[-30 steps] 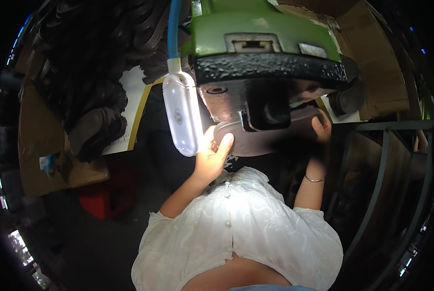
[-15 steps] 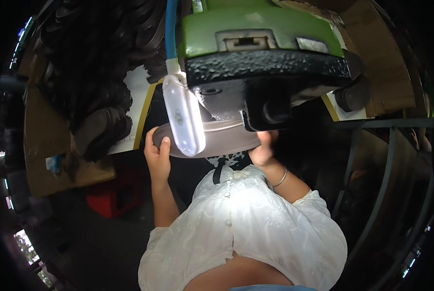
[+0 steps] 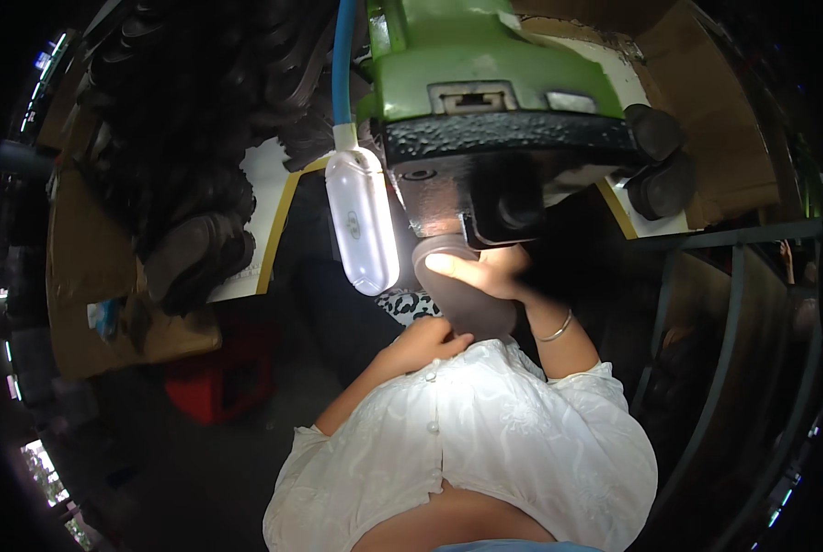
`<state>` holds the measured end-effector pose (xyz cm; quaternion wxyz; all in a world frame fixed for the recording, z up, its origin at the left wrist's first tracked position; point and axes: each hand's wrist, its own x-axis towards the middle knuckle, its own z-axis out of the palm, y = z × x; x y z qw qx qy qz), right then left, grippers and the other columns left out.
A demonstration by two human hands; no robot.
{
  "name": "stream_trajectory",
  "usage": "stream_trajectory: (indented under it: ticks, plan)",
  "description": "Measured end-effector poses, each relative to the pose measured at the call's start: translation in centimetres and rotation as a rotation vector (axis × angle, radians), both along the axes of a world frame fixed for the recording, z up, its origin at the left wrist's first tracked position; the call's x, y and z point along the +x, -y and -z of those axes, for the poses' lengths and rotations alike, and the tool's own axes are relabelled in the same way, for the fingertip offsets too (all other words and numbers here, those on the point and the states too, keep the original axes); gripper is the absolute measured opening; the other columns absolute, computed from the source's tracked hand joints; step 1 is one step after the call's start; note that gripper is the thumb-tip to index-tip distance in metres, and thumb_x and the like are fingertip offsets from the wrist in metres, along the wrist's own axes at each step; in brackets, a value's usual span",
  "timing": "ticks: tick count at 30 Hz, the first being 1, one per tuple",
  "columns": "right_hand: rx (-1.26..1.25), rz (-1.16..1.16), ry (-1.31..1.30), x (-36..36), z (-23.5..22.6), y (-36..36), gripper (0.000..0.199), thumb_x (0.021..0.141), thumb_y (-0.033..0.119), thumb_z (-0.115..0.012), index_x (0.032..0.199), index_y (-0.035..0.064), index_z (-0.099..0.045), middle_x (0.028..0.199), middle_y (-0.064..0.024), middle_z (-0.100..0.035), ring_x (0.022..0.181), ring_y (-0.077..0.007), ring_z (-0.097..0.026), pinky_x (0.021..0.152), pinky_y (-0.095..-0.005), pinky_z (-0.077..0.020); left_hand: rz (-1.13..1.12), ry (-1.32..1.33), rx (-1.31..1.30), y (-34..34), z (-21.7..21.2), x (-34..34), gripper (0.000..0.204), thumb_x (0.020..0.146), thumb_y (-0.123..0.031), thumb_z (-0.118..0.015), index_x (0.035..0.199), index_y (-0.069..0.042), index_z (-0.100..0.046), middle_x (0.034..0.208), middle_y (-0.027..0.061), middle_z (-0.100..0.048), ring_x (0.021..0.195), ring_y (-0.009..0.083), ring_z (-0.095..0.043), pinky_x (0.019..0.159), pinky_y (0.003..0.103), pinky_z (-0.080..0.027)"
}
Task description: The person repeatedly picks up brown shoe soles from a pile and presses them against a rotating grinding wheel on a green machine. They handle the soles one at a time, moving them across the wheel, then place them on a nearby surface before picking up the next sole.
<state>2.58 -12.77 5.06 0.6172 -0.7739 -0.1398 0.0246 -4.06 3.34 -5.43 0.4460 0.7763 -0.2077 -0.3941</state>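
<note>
A grey-brown shoe sole [image 3: 467,299] stands tilted below the head of a green machine [image 3: 513,78], with its upper end close under the metal part. My right hand [image 3: 499,273] grips the sole at its upper right, thumb laid across its face. At the sole's lower left edge, my left hand [image 3: 422,345] is closed with bent fingers; part of its grip is hidden. A lit white lamp [image 3: 364,221] on a blue tube hangs just left of the sole. The machine's dark underside covers some of my right fingers.
Many dark soles [image 3: 200,248] are heaped on the left of the white, yellow-edged table [image 3: 269,198]. More soles [image 3: 660,184] lie at the right by a cardboard box [image 3: 738,138]. A red stool [image 3: 214,382] stands low left; a metal rack [image 3: 733,304] is at right.
The sole has turned from lying crosswise to pointing down toward me. My left hand has moved from its left end down and right. My right thumb now lies over its face.
</note>
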Motion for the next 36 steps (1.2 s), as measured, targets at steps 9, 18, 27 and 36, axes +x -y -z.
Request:
stream_trajectory:
  ticks: [9, 18, 27, 36]
  plan:
    - [-0.138, 0.907, 0.720, 3.8, -5.2, 7.1, 0.035, 0.085, 0.012, -0.050, 0.117, -0.0009, -0.047, 0.095, -0.0147, -0.062, 0.085, -0.0182, -0.060, 0.075, -0.0272, -0.0457, -0.227, 0.201, 0.034, -1.6, 0.2, 1.9, 0.031, 0.080, -0.022, -0.058, 0.103, -0.001, -0.058, 0.093, 0.0151, -0.062, 0.084, 0.0240, -0.062, 0.072, 0.031, -0.048]
    - [0.081, 0.702, 0.665, 14.0, 8.1, 7.5, 0.032, 0.080, 0.010, -0.054, 0.111, 0.0005, -0.050, 0.083, -0.0102, -0.056, 0.077, -0.0191, -0.054, 0.073, -0.0321, -0.0428, -0.814, 1.184, 0.057, -10.9, -4.3, 8.5, 0.014, 0.072, -0.011, -0.062, 0.083, -0.005, -0.058, 0.090, 0.0135, -0.058, 0.089, 0.0292, -0.055, 0.079, 0.039, -0.042]
    - [-0.414, 0.537, 0.529, 6.0, 17.9, 7.0, 0.011, 0.074, 0.000, -0.047, 0.083, -0.0024, -0.053, 0.063, -0.0075, -0.052, 0.055, -0.0162, -0.054, 0.050, -0.0273, -0.0454, -1.029, 1.156, 0.807, -23.9, -6.8, 10.9, 0.035, 0.066, -0.019, -0.069, 0.092, -0.007, -0.048, 0.111, 0.0119, -0.047, 0.108, 0.0278, -0.045, 0.095, 0.043, -0.031]
    - [-0.257, 0.360, 0.042, -0.3, 12.6, 1.3, 0.036, 0.069, 0.015, -0.062, 0.097, -0.0042, -0.049, 0.075, -0.0155, -0.057, 0.064, -0.0281, -0.054, 0.059, -0.0332, -0.0447, -1.054, 1.513, 0.131, -11.5, -10.0, 6.7, 0.022, 0.067, -0.007, -0.063, 0.080, -0.002, -0.046, 0.108, 0.0192, -0.050, 0.097, 0.0322, -0.052, 0.084, 0.036, -0.042]
